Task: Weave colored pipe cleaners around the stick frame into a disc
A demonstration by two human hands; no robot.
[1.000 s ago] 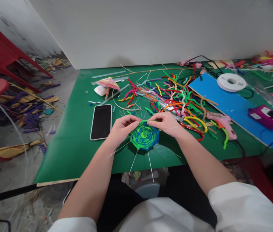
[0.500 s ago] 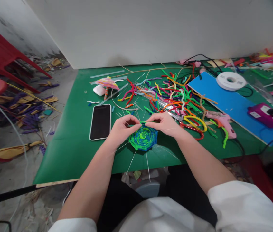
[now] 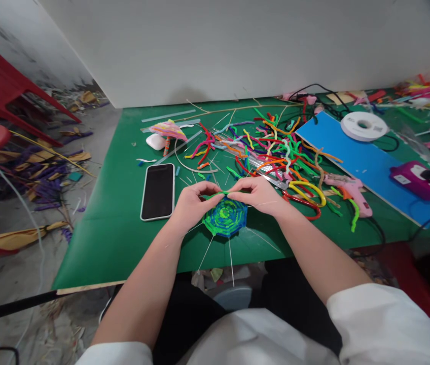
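Note:
A round disc (image 3: 225, 218), woven of green and blue pipe cleaners on thin white spokes, is held over the table's front part. Several bare spokes stick out past its rim. At its far edge, my left hand (image 3: 192, 204) pinches a green pipe cleaner (image 3: 222, 192) between thumb and forefinger. My right hand (image 3: 259, 194) pinches close beside it, fingertips nearly touching the left ones. What lies right under the fingertips is hidden. Left of my left hand lies a phone (image 3: 157, 192). Scissors with yellow and red handles (image 3: 319, 195) lie right of my right hand.
A heap of coloured pipe cleaners (image 3: 268, 139) spreads beyond my hands. Pink glue gun (image 3: 352, 191), blue board (image 3: 352, 152), white ribbon spool (image 3: 364, 126) and purple device (image 3: 418, 180) are at right. A paper-like mushroom (image 3: 168, 133) stands back left. A white panel (image 3: 238, 50) closes off the back.
My fingers at the disc's far edge have shifted slightly, and more of the green strand shows between them. The disc has tilted or turned a little. Everything else stays put.

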